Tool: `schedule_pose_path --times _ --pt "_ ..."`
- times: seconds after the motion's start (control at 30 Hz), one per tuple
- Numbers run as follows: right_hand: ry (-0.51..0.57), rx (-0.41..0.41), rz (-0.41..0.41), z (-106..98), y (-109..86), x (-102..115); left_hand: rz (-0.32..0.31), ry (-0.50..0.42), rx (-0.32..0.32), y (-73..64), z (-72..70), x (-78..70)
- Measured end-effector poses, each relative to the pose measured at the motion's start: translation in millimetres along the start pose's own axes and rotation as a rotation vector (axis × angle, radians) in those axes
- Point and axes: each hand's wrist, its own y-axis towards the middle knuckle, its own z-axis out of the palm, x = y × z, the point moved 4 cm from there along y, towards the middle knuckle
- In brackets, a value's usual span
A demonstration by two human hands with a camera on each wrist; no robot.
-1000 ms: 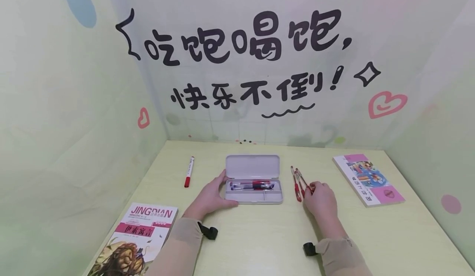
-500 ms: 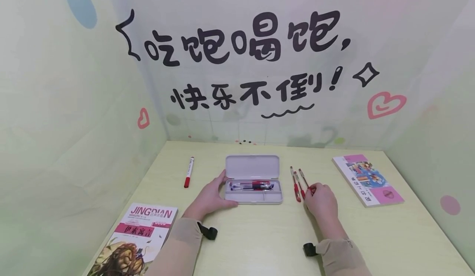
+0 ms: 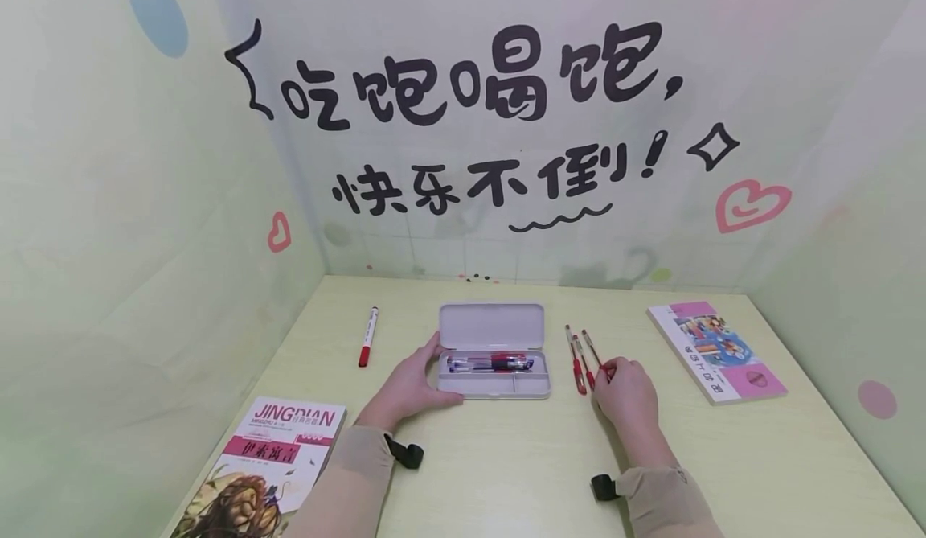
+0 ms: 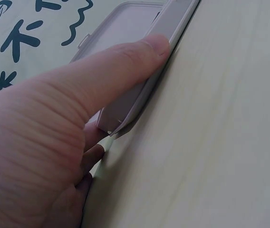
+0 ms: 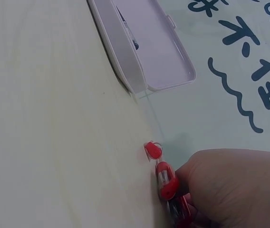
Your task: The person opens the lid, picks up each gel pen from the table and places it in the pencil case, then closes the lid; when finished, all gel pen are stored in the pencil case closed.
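A pale lilac pencil case [image 3: 492,326] lies with its lid raised at the middle of the table. Inside are several pens [image 3: 492,360] with red and dark grips. My left hand [image 3: 407,389] holds the case's left end; in the left wrist view the thumb [image 4: 151,47] presses along its front wall. To the right, my right hand [image 3: 628,397] pinches a slim red pen [image 3: 593,349] near its lower end. Two more red pens [image 3: 579,375] lie beside it on the tabletop. In the right wrist view, the fingers partly hide the red pens [image 5: 167,183].
A red and white marker [image 3: 368,337] lies left of the case. One book [image 3: 289,449] with a lion cover sits at front left. Another book [image 3: 716,353], pink and white, lies at back right. Printed fabric walls [image 3: 521,248] enclose the table.
The red pens at my right hand were bunched, and the gripped one's tip has swung right, fanning them apart. My left hand and the pencil case have stayed in place.
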Motion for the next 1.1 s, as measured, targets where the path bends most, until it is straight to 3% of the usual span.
schedule_pose_path --times 0.23,0.47,0.83,1.1 --pt "0.020 -0.008 0.004 -1 0.1 -1 0.017 0.001 -0.004 0.3 0.2 -0.3" --pt "0.043 -0.077 -0.044 -8 -2.3 8 0.002 -0.007 -0.002 -0.2 0.2 -2.1" --pt "0.061 -0.212 -0.346 -14 -5.0 54 -0.017 0.003 0.003 -0.2 -0.1 -1.5" --pt "-0.010 -0.190 -0.505 6 -10.3 86 -0.029 0.002 0.003 0.4 -0.4 -0.9"
